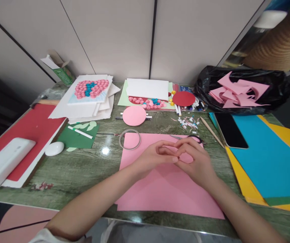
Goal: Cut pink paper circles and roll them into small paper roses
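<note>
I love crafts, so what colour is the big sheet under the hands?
The sheet is plain pink, seen from the head camera.

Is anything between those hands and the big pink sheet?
Nothing visible blocks the left hand or right hand from the near part of the pink sheet; scissors lie near its far edge, and a ring overlaps its far-left corner.

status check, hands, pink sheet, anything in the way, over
Left hand and right hand together above pink sheet, grip unclear. Sheet flat on tabletop. Possibly in the way: scissors partly hidden behind hands, ring over far left corner.
</note>
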Tool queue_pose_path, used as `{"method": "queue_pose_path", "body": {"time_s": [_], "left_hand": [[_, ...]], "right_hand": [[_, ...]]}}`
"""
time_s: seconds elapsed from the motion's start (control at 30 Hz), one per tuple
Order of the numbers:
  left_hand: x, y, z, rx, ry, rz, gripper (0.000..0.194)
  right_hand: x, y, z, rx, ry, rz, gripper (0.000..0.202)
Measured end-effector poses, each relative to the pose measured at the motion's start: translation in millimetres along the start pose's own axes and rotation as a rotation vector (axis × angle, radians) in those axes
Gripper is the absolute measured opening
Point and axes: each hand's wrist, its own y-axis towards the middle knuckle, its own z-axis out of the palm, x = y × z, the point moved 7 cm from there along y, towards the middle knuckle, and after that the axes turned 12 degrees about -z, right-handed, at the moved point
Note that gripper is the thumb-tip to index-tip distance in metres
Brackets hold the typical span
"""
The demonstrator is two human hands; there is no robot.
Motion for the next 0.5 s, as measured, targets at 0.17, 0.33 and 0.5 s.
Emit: {"method": "queue_pose_path", "body": {"time_s": [0.17,0.33,0.5], "left_hand": [[1,1,-2.0,-0.014,-0.002,0.011,0.044],[2,1,-12.5,-0.124,0.028,-0.009,0.045],[-1,0,-13.2,-0.113,0.059,-0.02,0.045]], "right_hand": [[3,0,-1,-0.003,-0.056,-0.044,0.014],[9,-1,-3,0.005,-0.18,-0.164,0.007],[7,-3,-2,0.036,-0.1,-0.164,0.018]]}}
